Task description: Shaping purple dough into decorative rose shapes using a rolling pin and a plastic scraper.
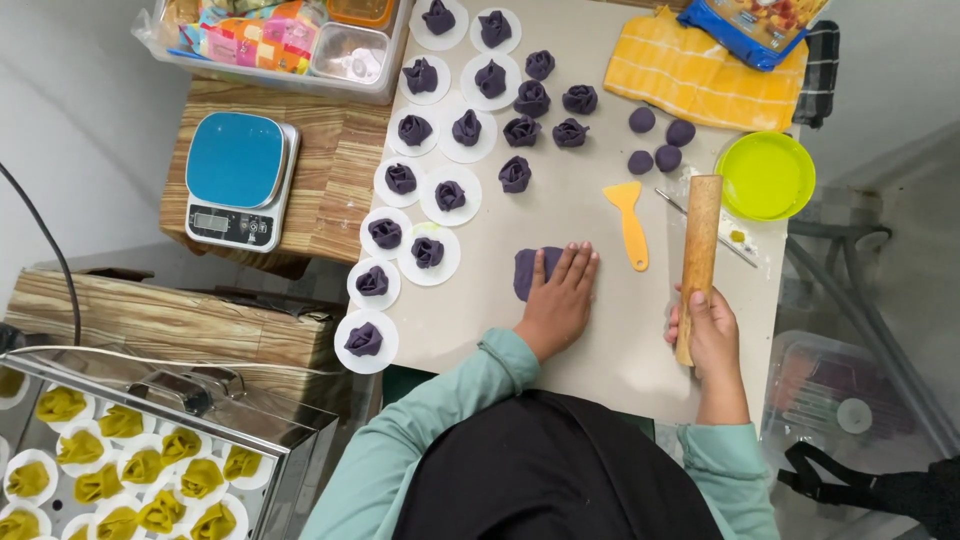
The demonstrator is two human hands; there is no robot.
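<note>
My left hand (558, 297) lies flat on a flattened piece of purple dough (528, 270) on the white work surface (580, 215), covering its right part. My right hand (712, 335) grips the lower end of a wooden rolling pin (699, 255), which points away from me and rests on the surface. Several folded purple dough roses (450, 195) on round white papers run in rows up the left side. Three small purple dough balls (660, 140) sit at the far right.
An orange plastic scraper (630, 222) lies between my hands. A lime green plate (766, 175), a yellow cloth (690, 70), a blue-topped kitchen scale (240, 178), a clear bin of items (290, 45) and a steamer tray of yellow dumplings (130, 470) surround the surface.
</note>
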